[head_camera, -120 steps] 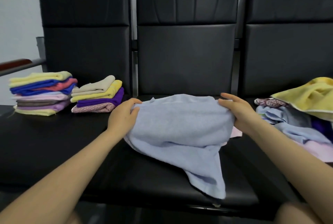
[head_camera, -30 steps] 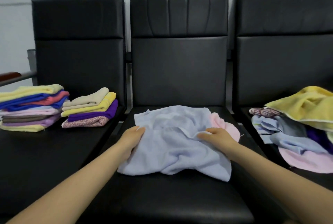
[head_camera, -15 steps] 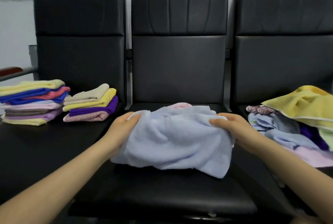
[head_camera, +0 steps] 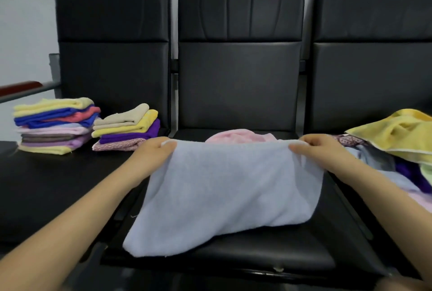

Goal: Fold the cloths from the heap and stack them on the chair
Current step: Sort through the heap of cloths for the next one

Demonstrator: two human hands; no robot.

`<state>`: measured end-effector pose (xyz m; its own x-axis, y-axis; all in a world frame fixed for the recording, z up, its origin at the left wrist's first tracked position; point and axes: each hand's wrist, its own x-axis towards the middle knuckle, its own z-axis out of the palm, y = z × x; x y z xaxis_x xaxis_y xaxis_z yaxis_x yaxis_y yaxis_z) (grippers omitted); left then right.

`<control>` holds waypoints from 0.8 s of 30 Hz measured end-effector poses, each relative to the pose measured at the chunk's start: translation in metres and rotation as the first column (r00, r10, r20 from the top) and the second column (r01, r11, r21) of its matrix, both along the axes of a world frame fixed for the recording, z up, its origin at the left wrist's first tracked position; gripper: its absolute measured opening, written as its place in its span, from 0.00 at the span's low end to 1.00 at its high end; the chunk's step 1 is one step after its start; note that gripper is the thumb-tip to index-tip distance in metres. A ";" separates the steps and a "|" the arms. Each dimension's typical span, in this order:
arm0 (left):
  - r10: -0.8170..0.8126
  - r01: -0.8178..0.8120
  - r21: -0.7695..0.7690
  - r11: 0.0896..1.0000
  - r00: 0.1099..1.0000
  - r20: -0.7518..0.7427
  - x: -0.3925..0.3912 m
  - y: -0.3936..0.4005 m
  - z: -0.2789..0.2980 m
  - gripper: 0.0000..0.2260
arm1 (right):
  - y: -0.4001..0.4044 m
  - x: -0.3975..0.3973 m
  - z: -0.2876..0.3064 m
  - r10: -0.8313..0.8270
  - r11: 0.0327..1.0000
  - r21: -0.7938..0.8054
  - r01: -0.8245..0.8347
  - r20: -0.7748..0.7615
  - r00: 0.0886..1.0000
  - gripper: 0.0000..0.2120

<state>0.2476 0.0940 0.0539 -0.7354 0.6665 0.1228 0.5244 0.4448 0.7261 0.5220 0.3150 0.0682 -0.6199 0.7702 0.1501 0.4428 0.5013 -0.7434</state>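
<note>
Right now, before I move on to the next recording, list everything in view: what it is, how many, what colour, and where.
chairs: three, black, joined in a row against the wall
taller stack: one, folded cloths in yellow, blue, coral, pink, brown and lilac, far left on the left seat
shorter stack: one, folded cloths in beige, yellow, purple and patterned pink, right of the taller stack
light blue cloth: one, held up over the middle seat, lower edge draped on it
pink cloth: one, on the middle seat behind the blue cloth
heap: one, unfolded cloths, yellow on top, on the right seat
armrest: one, reddish-brown, far left
hands: left hand and right hand, each gripping an upper corner of the blue cloth
</note>
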 end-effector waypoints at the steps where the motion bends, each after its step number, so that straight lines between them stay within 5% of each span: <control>1: 0.002 -0.002 0.015 1.000 1.000 -0.005 -0.003 0.008 -0.002 0.10 | 0.007 -0.009 0.001 -0.063 0.997 0.038 0.063 -0.008 0.998 0.13; 9: 0.027 -0.029 -0.016 0.999 0.991 -0.130 -0.050 0.061 -0.053 0.15 | 0.077 -0.089 -0.029 -0.133 0.988 0.072 0.137 -0.061 0.989 0.06; 14: -0.099 0.056 -0.163 0.985 0.958 -0.269 -0.084 0.073 -0.087 0.18 | 0.104 -0.099 -0.088 -0.116 0.985 0.146 0.091 0.176 0.978 0.06; 18: -0.160 0.137 -0.155 0.978 0.977 -0.142 -0.083 0.078 -0.084 0.06 | 0.105 -0.092 -0.083 -0.073 0.989 0.133 0.060 0.091 0.993 0.04; 21: -0.222 0.225 -0.098 0.969 0.974 0.041 -0.080 0.074 -0.079 0.04 | 0.103 -0.086 -0.086 -0.074 0.956 0.292 0.029 0.144 0.987 0.04; 24: -0.266 0.265 -0.158 0.951 0.964 0.015 -0.079 0.066 -0.077 0.05 | 0.098 -0.081 -0.091 -0.079 0.926 0.376 0.018 0.147 0.986 0.04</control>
<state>0.1688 0.1605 -0.0228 -0.5285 0.8489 0.0046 0.6433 0.3970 0.6547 0.4410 0.4135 -0.0225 -0.6223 0.7070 0.3361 0.5689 0.7034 -0.4262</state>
